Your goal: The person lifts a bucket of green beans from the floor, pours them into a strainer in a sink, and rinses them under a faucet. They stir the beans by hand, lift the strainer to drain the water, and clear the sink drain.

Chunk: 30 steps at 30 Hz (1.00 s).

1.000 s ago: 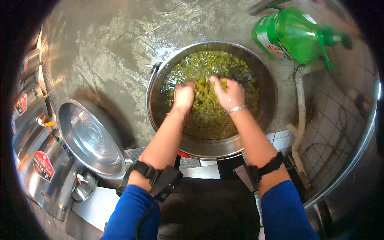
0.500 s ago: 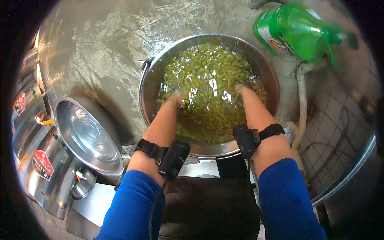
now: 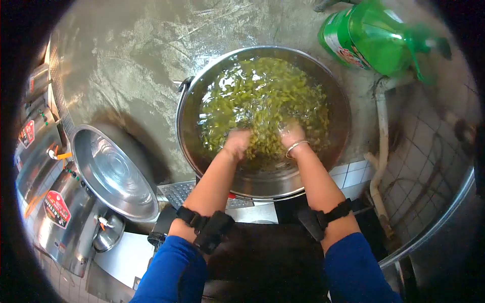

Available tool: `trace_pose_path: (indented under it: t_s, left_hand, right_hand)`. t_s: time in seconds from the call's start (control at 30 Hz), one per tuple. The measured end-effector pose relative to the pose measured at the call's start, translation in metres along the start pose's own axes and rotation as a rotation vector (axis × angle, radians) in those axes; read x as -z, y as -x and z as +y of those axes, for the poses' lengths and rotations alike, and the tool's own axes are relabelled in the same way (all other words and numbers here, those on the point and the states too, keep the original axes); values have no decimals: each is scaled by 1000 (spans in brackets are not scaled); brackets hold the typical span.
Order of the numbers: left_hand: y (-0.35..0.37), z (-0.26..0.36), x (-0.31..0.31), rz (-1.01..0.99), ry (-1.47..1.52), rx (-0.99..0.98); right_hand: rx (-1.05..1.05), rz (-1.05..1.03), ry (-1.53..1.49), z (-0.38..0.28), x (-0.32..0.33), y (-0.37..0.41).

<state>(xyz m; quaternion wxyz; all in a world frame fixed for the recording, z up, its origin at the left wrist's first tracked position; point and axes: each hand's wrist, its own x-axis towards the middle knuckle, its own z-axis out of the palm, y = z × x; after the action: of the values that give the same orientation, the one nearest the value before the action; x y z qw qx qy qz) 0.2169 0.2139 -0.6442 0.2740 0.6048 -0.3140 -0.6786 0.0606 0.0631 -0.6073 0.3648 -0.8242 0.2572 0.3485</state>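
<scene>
Both hands (image 3: 291, 135) in chopped greens (image 3: 262, 96), red-labelled steel containers (image 3: 70, 217)

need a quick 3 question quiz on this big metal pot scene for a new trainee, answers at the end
1. Multiple choice: what lies to the upper right of the metal pot?
a) a wooden crate
b) a green bottle
c) a stack of plates

2. True or false: the left hand and the right hand are both inside the pot, among the green pieces.

3. Fill in the blank: the bracelet is on the ____ wrist.

Key: 1 b; 2 true; 3 right
</scene>
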Motion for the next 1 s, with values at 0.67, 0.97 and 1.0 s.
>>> trace_pose_path:
  t_s: [0.67, 0.97, 1.0]
  left_hand:
    - [-57, 45, 47, 101, -516, 549]
    - [-27, -50, -18, 133, -78, 426]
    - [-15, -45, -17, 195, 328, -156]
  right_hand:
    - [-287, -260, -63, 41, 56, -71]
    - [-241, -472, -350, 59, -29, -51]
    - [-246, -493, -452, 62, -34, -48]
